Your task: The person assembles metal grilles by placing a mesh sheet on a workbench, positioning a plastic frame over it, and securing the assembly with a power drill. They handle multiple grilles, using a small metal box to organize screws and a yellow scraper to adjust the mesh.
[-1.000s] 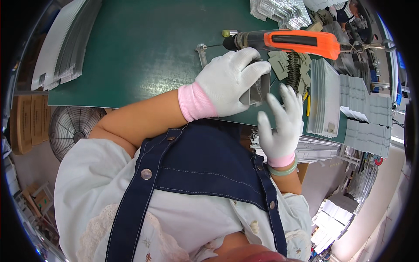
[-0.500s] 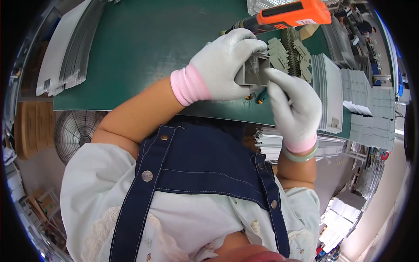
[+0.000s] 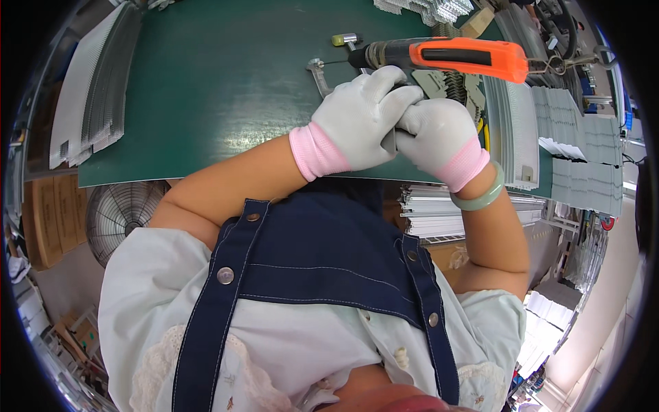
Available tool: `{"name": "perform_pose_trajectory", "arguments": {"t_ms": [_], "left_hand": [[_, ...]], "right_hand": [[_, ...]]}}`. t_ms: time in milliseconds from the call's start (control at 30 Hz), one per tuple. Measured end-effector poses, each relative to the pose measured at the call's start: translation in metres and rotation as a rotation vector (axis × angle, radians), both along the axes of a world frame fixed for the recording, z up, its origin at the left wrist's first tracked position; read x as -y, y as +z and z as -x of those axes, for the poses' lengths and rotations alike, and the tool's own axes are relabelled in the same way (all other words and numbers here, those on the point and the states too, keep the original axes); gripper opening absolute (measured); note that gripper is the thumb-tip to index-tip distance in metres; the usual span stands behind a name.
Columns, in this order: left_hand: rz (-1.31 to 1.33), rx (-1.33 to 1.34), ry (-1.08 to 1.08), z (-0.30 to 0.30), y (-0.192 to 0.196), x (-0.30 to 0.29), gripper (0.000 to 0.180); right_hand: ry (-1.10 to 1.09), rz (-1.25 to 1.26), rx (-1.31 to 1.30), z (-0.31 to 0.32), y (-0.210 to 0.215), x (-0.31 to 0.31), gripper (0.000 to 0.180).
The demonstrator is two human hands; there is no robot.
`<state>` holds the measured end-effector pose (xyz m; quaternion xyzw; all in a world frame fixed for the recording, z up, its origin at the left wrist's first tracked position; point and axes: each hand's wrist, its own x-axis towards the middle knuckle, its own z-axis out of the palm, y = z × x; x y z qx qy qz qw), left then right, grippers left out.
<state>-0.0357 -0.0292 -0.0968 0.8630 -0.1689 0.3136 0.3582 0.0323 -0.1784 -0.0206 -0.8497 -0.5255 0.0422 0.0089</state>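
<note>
Two gloved hands are now bunched together over the near part of the green mat (image 3: pixel 206 96), and that's the big change from a second ago, when the right hand (image 3: pixel 439 134) was up in the air with fingers spread and only the left hand (image 3: pixel 360 120) was pressing on the small grey part (image 3: pixel 389 141). Half a second back they'd already met on it, a bit further from me; now both are curled tight around it, knuckles touching, just under the orange power screwdriver (image 3: pixel 446 55) that hangs across the top of the view. My read is that the work has gone from steadying the piece one-handed to gripping it with both, maybe squeezing or snapping something together, but that's a guess. Honestly the part itself is nearly gone from sight: I only get a thin grey sliver between the two palms, so I can't say which way it's turned or whether it's one piece or two. The screwdriver's tip ends near a small metal bracket (image 3: pixel 318 69) on the mat, and nobody's holding the tool. Stacks of white slatted strips (image 3: pixel 89 89) sit at the left edge, more of them (image 3: pixel 570 130) on the right, bent by the lens and partly cut off, so I won't count them.
</note>
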Motion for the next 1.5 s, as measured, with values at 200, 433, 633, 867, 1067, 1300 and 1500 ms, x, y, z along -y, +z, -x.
{"name": "perform_pose_trajectory", "arguments": {"t_ms": [200, 433, 633, 867, 1067, 1300, 1500], "left_hand": [[0.004, 0.036, -0.005, -0.002, -0.001, 0.000, 0.066], [-0.018, 0.067, -0.008, -0.002, 0.002, -0.009, 0.075], [-0.016, 0.059, -0.010, -0.003, 0.003, -0.011, 0.073], [0.019, 0.062, -0.006, -0.002, 0.003, -0.010, 0.070], [0.019, 0.041, -0.014, -0.001, 0.006, -0.012, 0.070], [0.025, 0.073, -0.027, -0.002, 0.003, -0.015, 0.072], [0.005, 0.024, -0.027, -0.003, 0.005, -0.015, 0.052]], "right_hand": [[-0.028, -0.407, -0.198, -0.002, -0.010, 0.016, 0.010], [-0.679, -0.933, -0.754, 0.037, -0.038, 0.036, 0.016], [-0.492, -0.856, -0.479, 0.047, -0.037, 0.034, 0.024], [-0.516, -0.864, -0.523, 0.050, -0.048, 0.040, 0.028], [-0.356, -0.896, -0.602, 0.054, -0.052, 0.035, 0.029], [-0.382, -0.929, -0.520, 0.043, -0.028, 0.033, 0.020], [-0.064, -0.515, -0.297, 0.023, 0.015, 0.011, 0.015]]}}
